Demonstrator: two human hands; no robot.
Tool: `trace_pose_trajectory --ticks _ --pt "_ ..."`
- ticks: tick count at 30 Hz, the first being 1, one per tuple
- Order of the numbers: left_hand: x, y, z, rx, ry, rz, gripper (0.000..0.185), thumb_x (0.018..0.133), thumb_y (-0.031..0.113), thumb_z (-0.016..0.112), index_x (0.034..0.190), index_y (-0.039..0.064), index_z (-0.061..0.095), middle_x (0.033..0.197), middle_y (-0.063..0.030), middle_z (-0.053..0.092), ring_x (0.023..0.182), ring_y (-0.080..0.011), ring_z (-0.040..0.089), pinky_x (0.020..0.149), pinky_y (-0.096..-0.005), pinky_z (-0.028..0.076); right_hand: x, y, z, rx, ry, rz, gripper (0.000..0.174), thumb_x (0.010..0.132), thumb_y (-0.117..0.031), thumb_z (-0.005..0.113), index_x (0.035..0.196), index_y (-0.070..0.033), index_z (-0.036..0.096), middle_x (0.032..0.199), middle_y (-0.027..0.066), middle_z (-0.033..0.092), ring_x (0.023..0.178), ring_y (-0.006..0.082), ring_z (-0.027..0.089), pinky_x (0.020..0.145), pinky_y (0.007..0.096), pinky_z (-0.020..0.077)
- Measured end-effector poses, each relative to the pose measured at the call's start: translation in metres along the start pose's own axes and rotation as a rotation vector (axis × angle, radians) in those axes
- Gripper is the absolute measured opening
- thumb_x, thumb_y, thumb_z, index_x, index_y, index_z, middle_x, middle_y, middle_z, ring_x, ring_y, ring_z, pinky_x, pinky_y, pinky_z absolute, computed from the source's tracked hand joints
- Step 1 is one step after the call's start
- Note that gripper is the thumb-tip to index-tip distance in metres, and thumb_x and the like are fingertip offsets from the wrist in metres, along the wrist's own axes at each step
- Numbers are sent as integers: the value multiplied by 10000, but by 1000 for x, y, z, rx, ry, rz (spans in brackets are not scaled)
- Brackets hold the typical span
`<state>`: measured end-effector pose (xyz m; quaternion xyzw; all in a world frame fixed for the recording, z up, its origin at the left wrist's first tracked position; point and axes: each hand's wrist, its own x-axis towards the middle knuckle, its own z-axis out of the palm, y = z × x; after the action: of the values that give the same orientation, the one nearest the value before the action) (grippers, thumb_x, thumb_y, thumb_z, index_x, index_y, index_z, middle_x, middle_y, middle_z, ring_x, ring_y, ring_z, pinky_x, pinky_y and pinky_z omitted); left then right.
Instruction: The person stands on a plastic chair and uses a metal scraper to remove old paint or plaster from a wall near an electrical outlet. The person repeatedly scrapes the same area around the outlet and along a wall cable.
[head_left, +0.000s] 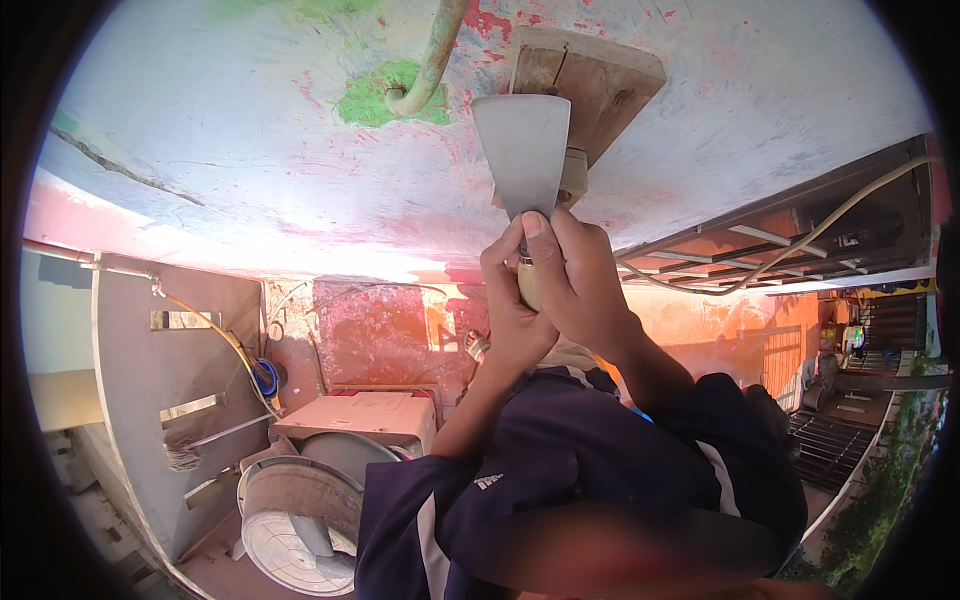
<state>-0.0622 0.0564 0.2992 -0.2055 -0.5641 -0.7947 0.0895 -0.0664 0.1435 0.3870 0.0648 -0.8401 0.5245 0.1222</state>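
Both of my hands are closed around the handle of a wide-bladed scraper (525, 150), raised in front of the wall. The metal blade points towards the top of the view, with part of a wooden block (592, 75) behind it. My left hand (517, 300) wraps the pale handle from the left side. From the right, my right hand (581, 277) grips the neck and handle. Whether the blade touches the wall cannot be told. The painted wall (300, 180) shows worn white paint with red and green patches. A small box-like fitting (574, 176) shows behind the blade's right edge.
A bent pipe (429, 67) stands out from the wall at upper left. A pale cable (810, 236) runs past the window frame on the right. At lower left are a pink box-like appliance (360, 412), a large round tub (300, 487) and a mop (182, 454).
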Motion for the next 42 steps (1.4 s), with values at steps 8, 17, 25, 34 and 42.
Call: trace_pose_trajectory --ticks 8,17,25,34,42 --pt "-88 -7 -55 68 -221 -443 507 1041 198 498 1495 1 387 1224 -152 597 951 -219 660 829 -334 513 -113 71 -33 151 -100 201 276 1071 -190 467 1011 28 625 810 128 645 718 214 600 681 356 462" --pt "-75 -15 -19 301 -317 -519 447 1105 328 409 1205 -41 641 1013 -76 695 866 -162 630 806 -299 490 -182 93 -68 58 -198 221 297 1039 -268 506 940 -4 601 775 200 632 746 372 634 714 451 460" --pt "-92 0 15 584 -908 -914 307 1064 178 470 1142 -60 648 964 -145 754 870 -170 713 824 -317 511 -257 143 -98 92 -151 454 284 1006 -320 551 1128 -87 659 919 215 681 894 418 655 800 509 492" --pt "-147 -33 17 417 -715 -998 394 1066 231 471 1287 -72 590 1084 -167 726 940 -220 720 834 -329 545 -315 165 -107 5 -34 441 564 952 -368 652 1458 -178 492 1027 241 702 905 402 691 857 477 522" --pt "-154 -44 76 325 -825 -1106 553 1095 346 414 1532 10 366 1475 -131 489 1339 -216 493 1103 -348 405 -347 145 -105 0 -25 592 705 900 -358 729 1521 -214 428 1154 271 676 1083 426 658 971 463 497"
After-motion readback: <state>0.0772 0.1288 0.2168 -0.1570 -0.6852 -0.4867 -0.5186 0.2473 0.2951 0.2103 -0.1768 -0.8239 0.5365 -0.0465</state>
